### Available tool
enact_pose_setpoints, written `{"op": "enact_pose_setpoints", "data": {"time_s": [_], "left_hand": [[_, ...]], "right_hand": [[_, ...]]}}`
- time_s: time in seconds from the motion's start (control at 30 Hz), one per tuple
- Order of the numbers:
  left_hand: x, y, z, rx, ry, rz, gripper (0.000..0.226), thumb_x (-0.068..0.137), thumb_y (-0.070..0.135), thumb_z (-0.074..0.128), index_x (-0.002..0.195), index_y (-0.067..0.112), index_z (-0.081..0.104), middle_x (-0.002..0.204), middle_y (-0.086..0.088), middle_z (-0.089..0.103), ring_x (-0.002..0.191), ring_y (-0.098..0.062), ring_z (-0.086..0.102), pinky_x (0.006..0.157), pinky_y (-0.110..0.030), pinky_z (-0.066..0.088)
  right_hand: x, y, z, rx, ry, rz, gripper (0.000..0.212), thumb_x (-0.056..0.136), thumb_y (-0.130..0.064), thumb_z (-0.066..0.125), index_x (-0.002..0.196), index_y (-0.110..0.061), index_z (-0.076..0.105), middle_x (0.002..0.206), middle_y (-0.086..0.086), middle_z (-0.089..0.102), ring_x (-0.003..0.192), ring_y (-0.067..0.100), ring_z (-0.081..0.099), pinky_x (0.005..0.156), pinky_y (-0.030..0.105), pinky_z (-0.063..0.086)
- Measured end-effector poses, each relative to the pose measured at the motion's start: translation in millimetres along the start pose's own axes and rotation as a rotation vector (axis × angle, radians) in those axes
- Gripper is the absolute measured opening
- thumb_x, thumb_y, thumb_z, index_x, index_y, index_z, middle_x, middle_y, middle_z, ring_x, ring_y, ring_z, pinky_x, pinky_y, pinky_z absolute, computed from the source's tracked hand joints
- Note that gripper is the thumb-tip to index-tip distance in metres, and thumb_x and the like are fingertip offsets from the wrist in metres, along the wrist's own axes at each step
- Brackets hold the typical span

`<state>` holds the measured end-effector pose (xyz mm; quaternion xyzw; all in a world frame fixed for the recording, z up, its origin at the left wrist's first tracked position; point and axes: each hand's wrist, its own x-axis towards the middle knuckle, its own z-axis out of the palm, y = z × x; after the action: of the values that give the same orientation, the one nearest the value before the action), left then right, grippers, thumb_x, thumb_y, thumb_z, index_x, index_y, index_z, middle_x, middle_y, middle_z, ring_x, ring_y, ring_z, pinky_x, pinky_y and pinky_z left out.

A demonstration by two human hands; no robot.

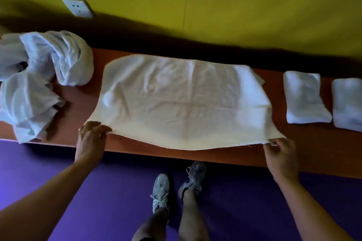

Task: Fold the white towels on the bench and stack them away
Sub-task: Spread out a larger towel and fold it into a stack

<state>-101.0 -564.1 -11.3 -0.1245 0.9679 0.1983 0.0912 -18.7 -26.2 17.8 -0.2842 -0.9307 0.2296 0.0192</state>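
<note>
On a reddish-brown bench (305, 154) against a yellow wall (254, 6), a white towel (182, 101) lies spread flat and lightly creased, its long axis running left to right along the bench. No brand, label or writing can be read on it. The left hand (91, 139) pinches the towel's near left corner between thumb and fingers, while the right hand (281, 155) pinches the near right corner with curled fingers. A crumpled heap of white towels (39, 78) sits at the bench's left end, apart from the spread one. Two folded towels (307, 97) (347, 103) rest side by side at the right. A white wall socket (78, 8) is above the heap; grey sneakers (176, 184) stand on the purple floor (58, 162).
</note>
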Motion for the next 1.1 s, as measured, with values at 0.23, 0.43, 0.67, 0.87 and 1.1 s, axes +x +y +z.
{"op": "enact_pose_setpoints", "data": {"time_s": [0.23, 0.43, 0.67, 0.87, 1.1], "left_hand": [[-17, -11, 29, 0.135, -0.199, -0.108, 0.031, 0.087, 0.002, 0.063, 0.116, 0.01, 0.071, 0.134, -0.022, 0.054, 0.13, -0.041, 0.041, 0.102, -0.057, 0.041], [-49, 64, 52, 0.242, -0.264, -0.071, 0.053, 0.078, 0.004, 0.064, 0.128, 0.021, 0.064, 0.141, -0.008, 0.055, 0.13, -0.039, 0.041, 0.102, -0.056, 0.039], [-115, 233, 138, 0.036, -0.276, 0.352, 0.04, 0.079, 0.01, 0.072, 0.118, 0.016, 0.067, 0.119, -0.007, 0.064, 0.107, -0.036, 0.055, 0.091, -0.046, 0.045], [-168, 355, 219, 0.011, -0.291, 0.675, 0.044, 0.07, 0.025, 0.084, 0.111, 0.021, 0.068, 0.105, -0.002, 0.066, 0.09, -0.027, 0.062, 0.077, -0.038, 0.055], [-187, 402, 284, 0.353, -0.49, 0.649, 0.085, 0.076, 0.025, 0.072, 0.146, 0.028, 0.024, 0.153, -0.013, 0.029, 0.13, -0.036, 0.038, 0.106, -0.051, 0.035]], "right_hand": [[-43, 45, 19, -0.007, -0.185, 0.09, 0.017, 0.09, -0.012, 0.07, 0.105, -0.006, 0.073, 0.114, 0.011, 0.06, 0.104, 0.025, 0.061, 0.09, 0.029, 0.044], [-21, 54, 9, -0.01, -0.269, 0.088, 0.017, 0.092, -0.011, 0.063, 0.107, -0.012, 0.072, 0.115, 0.007, 0.063, 0.1, 0.024, 0.062, 0.079, 0.029, 0.044], [89, 59, -4, 0.083, -0.349, 0.009, 0.014, 0.094, -0.015, 0.064, 0.106, -0.015, 0.07, 0.106, 0.004, 0.068, 0.099, 0.022, 0.065, 0.08, 0.03, 0.049], [183, 47, 4, 0.059, -0.314, -0.171, 0.016, 0.092, -0.021, 0.064, 0.107, -0.021, 0.07, 0.108, 0.0, 0.073, 0.098, 0.019, 0.066, 0.076, 0.024, 0.042], [256, 40, 43, 0.021, -0.346, -0.16, 0.035, 0.097, -0.032, 0.062, 0.128, -0.016, 0.059, 0.127, 0.006, 0.065, 0.114, 0.026, 0.062, 0.081, 0.027, 0.043]]}}
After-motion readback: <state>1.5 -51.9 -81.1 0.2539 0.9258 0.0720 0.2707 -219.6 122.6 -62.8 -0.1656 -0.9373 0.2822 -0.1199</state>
